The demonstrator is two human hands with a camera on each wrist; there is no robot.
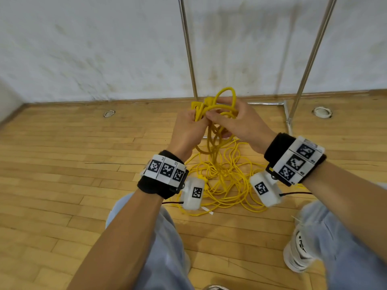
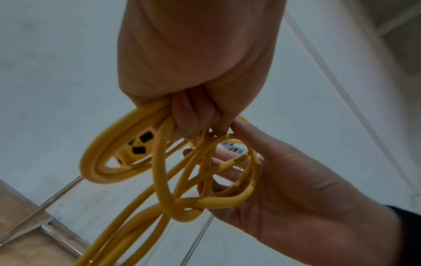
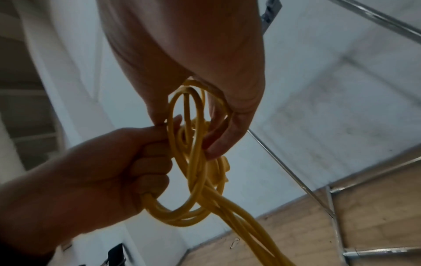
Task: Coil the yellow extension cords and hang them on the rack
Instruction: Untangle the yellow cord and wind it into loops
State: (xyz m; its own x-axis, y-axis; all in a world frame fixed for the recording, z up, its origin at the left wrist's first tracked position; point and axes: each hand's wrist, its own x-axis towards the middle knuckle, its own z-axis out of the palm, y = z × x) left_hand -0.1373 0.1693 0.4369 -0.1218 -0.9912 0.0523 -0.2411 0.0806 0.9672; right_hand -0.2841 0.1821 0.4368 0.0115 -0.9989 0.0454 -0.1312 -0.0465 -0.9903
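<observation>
I hold a bundle of yellow extension cord loops [image 1: 217, 114] up in front of me, between both hands. My left hand [image 1: 189, 124] grips several loops in a fist, and the cord's yellow socket end [image 2: 139, 145] sits among those loops. My right hand [image 1: 232, 118] has its fingers threaded through the loops and curled round them, thumb touching the left hand. More yellow cord [image 1: 226, 181] lies tangled on the wooden floor below, with strands [image 3: 227, 208] hanging down to it. The metal rack [image 1: 301, 84] stands just behind the cord.
The rack's two chrome uprights [image 1: 189, 51] rise against a white wall [image 1: 83, 49], with a base bar [image 1: 270, 104] on the floor. Round metal floor plates [image 1: 109, 113] sit left and right. My knees and a white shoe [image 1: 299, 250] are below the hands.
</observation>
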